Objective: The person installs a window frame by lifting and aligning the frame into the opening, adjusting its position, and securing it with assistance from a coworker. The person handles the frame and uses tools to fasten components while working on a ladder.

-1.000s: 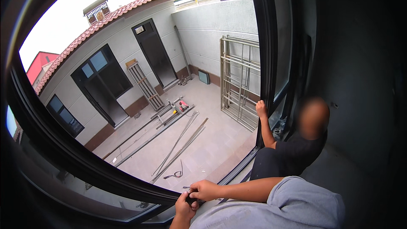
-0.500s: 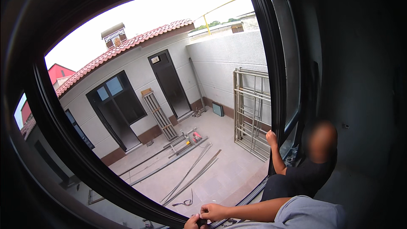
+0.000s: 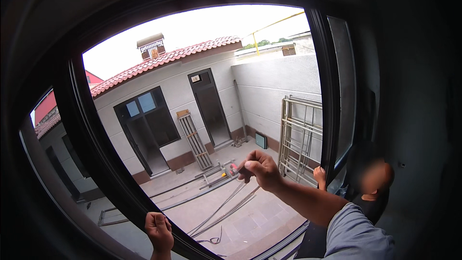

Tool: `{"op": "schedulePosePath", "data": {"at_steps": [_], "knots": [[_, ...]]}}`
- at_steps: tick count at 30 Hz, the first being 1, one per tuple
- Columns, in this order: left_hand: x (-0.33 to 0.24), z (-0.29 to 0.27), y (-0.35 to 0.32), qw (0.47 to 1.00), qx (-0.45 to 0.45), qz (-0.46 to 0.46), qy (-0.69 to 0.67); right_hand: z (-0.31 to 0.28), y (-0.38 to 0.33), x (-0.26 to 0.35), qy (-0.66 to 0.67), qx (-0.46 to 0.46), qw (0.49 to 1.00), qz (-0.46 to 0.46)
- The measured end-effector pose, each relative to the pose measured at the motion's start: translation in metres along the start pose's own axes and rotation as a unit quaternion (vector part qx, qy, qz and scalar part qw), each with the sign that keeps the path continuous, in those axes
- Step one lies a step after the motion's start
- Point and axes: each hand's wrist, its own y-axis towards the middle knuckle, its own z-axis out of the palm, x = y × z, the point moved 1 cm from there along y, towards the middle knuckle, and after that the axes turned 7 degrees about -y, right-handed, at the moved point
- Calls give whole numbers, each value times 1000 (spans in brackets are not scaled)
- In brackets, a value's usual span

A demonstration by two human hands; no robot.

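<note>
A large black window frame surrounds an opening onto a courtyard. Low beside its lower left bar is my left hand, curled into a fist; anything inside it is hidden. My right hand is raised across the opening, thumb pressed against bent fingers. What the pinch holds, if anything, is too small to make out. To the right, a co-worker's hand rests at the frame's right upright.
A co-worker in dark clothes crouches close on my right. Outside, metal scaffold frames lean on the wall, a slatted metal rack leans by a door, and long bars lie on the paving.
My hands, together at the lower frame around a small dark thing earlier, have parted. The right rose across the opening; the left moved left. The view has shifted, and the co-worker sits lower in it.
</note>
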Motion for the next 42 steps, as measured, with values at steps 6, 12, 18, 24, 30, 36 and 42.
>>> {"op": "schedulePosePath", "data": {"at_steps": [6, 12, 18, 24, 30, 36, 42], "knots": [[-89, -10, 110, 807, 37, 475, 349, -15, 130, 119, -96, -142, 979, -110], [-114, 9, 160, 694, 95, 544, 461, -9, 198, 206, -108, -199, 954, -195], [-103, -2, 164, 681, 76, 559, 466, -26, 258, 249, -129, -187, 955, -189], [-101, -4, 158, 670, 55, 578, 462, -44, 312, 279, -154, -237, 930, -235], [-102, -5, 151, 669, 44, 558, 489, -54, 337, 298, -158, -176, 942, -239], [-103, -6, 146, 681, 50, 534, 500, -64, 352, 301, -168, -192, 939, -230], [-103, -5, 145, 685, 45, 528, 500, -73, 357, 305, -261, -190, 912, -255]]}}
